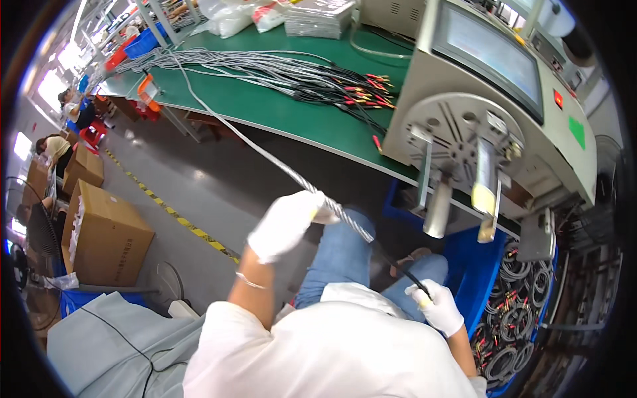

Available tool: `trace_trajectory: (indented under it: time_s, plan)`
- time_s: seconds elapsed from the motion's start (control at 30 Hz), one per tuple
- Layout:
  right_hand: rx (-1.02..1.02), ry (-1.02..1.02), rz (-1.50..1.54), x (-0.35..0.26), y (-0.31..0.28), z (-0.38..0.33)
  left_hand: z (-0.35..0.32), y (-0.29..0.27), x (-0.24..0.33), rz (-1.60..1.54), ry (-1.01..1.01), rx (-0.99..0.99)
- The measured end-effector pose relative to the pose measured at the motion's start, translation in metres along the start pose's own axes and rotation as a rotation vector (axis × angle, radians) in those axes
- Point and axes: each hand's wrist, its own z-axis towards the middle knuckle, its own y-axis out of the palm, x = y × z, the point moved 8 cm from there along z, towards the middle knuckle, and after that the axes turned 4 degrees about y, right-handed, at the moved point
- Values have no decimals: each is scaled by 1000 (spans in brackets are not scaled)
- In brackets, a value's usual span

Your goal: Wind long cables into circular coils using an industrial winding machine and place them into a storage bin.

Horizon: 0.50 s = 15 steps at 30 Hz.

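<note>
Head view, looking down over a white shirt and blue jeans toward a grey concrete floor (199,179) with a yellow-and-black striped line running across it. Far side: a long green workbench (265,99) carrying a fanned bundle of grey cables (292,76) with red and gold plug ends. Right: a beige winding machine (531,132) with a screen, a round slotted faceplate and two pegs pointing down; below it a blue bin (524,312) filled with coiled cables. Left: brown cardboard boxes (106,235), a floor fan, and other people seated at the far left, small and blurred.

Left hand (286,224), gloved in white, clenched around a single grey cable (265,156) stretched taut from the far bench down across the lap. Right hand (438,305), also gloved, pinching the same cable's dark end, low and near the bin. Plug end itself hidden inside the right fingers. Cable's far end lost among the bundle on the bench. Picture rim dark and bent; bin partly cut off at the lower right.
</note>
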Motion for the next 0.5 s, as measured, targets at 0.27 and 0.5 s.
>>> trace_trajectory:
  time_s: [0.27, 0.5]
  plan:
    - [-106, -315, 718, -31, -69, -37, -17, 137, 120, 773, 936, -533]
    - [107, -414, 105, -52, -101, -21, 0, 138, 159, 811, 828, -495]
